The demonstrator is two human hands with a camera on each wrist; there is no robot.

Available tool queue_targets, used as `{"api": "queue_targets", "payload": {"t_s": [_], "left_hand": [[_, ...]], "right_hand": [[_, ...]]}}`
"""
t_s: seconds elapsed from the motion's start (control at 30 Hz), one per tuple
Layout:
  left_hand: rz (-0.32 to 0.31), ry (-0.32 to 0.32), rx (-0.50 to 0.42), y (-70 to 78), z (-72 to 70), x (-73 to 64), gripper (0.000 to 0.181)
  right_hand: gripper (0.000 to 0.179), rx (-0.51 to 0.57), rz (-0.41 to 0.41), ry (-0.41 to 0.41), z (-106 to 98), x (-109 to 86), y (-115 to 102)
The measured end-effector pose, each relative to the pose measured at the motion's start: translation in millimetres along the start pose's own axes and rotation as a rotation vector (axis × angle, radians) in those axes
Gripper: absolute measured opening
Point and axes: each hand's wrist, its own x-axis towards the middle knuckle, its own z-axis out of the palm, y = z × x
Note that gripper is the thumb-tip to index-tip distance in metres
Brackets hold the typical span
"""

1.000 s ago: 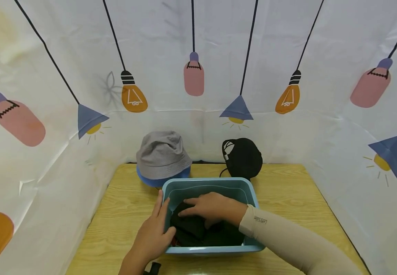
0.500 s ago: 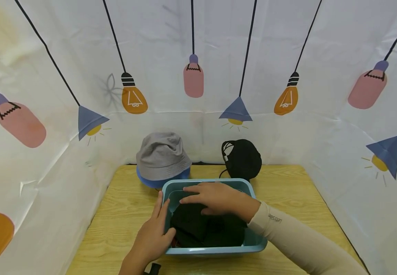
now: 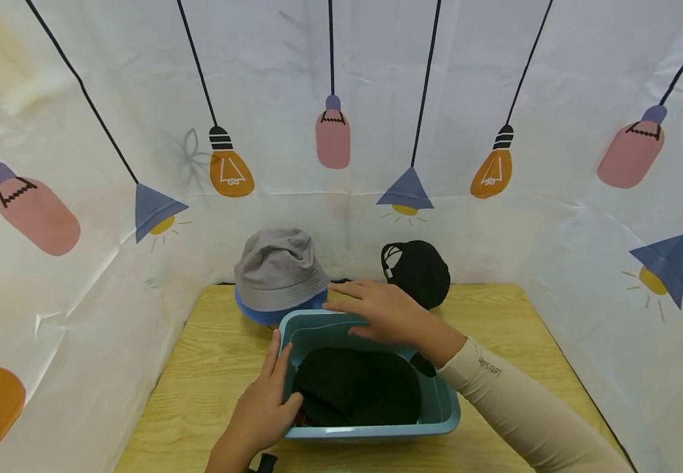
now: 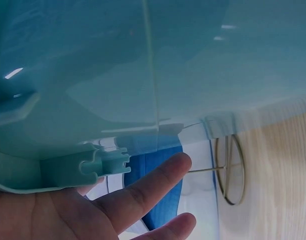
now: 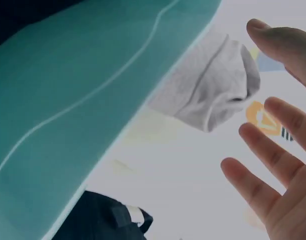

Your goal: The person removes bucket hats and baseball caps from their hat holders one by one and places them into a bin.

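A light blue plastic bin (image 3: 371,432) stands on the wooden table, with dark caps (image 3: 355,387) lying inside; a bit of red shows at their left. My left hand (image 3: 264,401) rests against the bin's left side. Its fingers are straight along the outside and its thumb lies over the rim. In the left wrist view the fingers (image 4: 143,195) stretch out under the bin's edge. Above the bin's back rim hovers my right hand (image 3: 385,312), fingers spread and holding nothing. The right wrist view shows its separated fingers (image 5: 253,185) beside the bin wall (image 5: 93,115).
Behind the bin at left, a grey bucket hat (image 3: 282,269) sits over a blue hat (image 3: 282,315); a wire stand base (image 4: 233,170) shows near them. A black cap (image 3: 418,272) is at back right. A lamp-print white sheet (image 3: 341,217) encloses the table (image 3: 495,335).
My right hand has lifted off the dark caps and moved up and back over the bin's rear rim, uncovering them. My left hand stays at the bin's side.
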Motion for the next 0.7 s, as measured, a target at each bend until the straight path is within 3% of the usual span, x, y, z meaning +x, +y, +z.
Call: {"api": "queue_targets", "payload": {"t_s": [0.27, 0.7], "left_hand": [[0.001, -0.006, 0.007, 0.1, 0.1, -0.1, 0.084], [0.008, 0.002, -0.005, 0.4, 1.1, -1.1, 0.084]], "right_hand": [[0.073, 0.006, 0.199, 0.019, -8.5, -4.5, 22.1], [0.067, -0.099, 0.316, 0.163, -16.3, -21.4, 59.9]]}}
